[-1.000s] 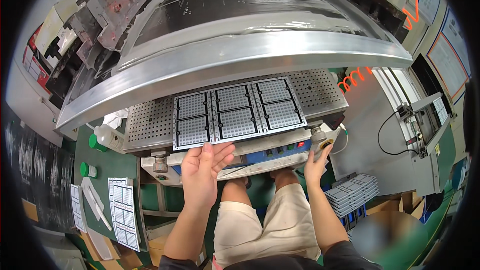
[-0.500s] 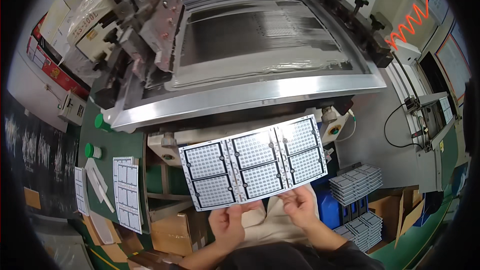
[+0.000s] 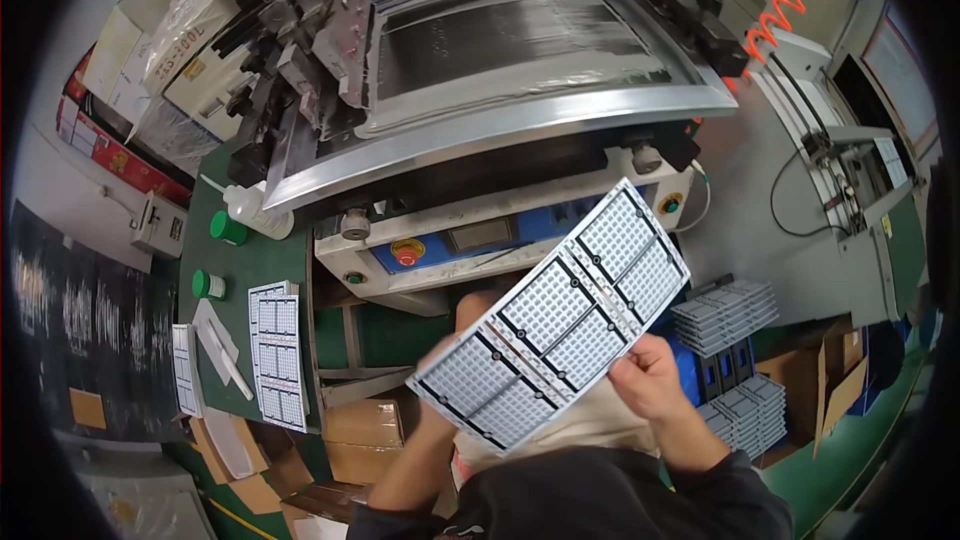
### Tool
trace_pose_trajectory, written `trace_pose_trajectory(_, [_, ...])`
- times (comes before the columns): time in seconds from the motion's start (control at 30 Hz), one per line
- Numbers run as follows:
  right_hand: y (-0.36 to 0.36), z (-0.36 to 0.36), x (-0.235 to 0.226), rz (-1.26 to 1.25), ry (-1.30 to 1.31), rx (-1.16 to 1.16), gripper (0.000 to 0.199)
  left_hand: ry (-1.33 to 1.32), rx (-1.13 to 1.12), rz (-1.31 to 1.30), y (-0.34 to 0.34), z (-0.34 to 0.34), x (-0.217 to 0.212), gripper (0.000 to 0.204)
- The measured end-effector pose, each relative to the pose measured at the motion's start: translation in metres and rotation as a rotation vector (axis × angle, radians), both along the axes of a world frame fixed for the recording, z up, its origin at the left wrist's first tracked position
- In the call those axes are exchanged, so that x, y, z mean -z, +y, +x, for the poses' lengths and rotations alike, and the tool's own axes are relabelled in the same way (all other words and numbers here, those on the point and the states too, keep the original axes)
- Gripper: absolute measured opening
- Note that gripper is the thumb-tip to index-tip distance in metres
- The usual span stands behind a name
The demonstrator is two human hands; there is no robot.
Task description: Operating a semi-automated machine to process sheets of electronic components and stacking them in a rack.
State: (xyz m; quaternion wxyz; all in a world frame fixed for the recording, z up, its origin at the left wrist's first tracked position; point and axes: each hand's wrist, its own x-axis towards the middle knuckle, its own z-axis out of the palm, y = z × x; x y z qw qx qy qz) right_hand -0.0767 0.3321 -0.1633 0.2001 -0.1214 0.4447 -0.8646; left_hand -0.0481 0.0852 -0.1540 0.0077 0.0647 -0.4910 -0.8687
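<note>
My right hand point(image 3: 652, 376) grips the lower right edge of a white circuit board panel point(image 3: 560, 320), its thumb on the front face. The panel is tilted, its right end raised, and shows several black-bordered blocks of small pads. My left forearm passes behind the panel's lower left part. Of my left hand point(image 3: 474, 310), only a blurred bit shows above the panel's upper edge; its fingers are mostly hidden. Beyond the panel stands a screen printing machine with a metal-framed screen point(image 3: 520, 50), grey ink spread across its mesh.
On the green table at left lie more panels point(image 3: 277, 355), a white scraper-like tool point(image 3: 226, 352), green-lidded jars point(image 3: 209, 285) and a white bottle point(image 3: 258, 210). Stacked grey trays or panels point(image 3: 725, 315) stand at right beside a cardboard box point(image 3: 800, 390). A red stop button point(image 3: 407, 253) sits on the machine front.
The panel has turned, its right end rising and its left end dropping. My left hand has moved from the lower edge to behind the panel. The view has shifted slightly.
</note>
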Motion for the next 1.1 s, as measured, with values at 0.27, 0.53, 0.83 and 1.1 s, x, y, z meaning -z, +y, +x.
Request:
trace_pose_trajectory(0.27, [0.034, 0.017, -0.008, 0.089, 0.013, 0.132, 0.034, 0.148, 0.517, 0.034, 0.002, -0.006, -0.041, 0.048])
trace_pose_trajectory(0.53, [0.027, 0.031, -0.015, 0.072, -0.059, 0.258, 0.03, 0.129, 0.455, 0.101, 0.029, 0.014, -0.036, 0.043])
trace_pose_trajectory(0.83, [0.029, 0.039, -0.019, 0.058, -0.058, 0.245, 0.03, 0.1, 0.407, 0.109, 0.035, 0.026, -0.039, 0.044])
trace_pose_trajectory(1.1, [0.03, 0.053, -0.018, 0.104, -0.01, 0.271, 0.031, 0.071, 0.367, 0.075, 0.037, 0.042, -0.04, 0.045])
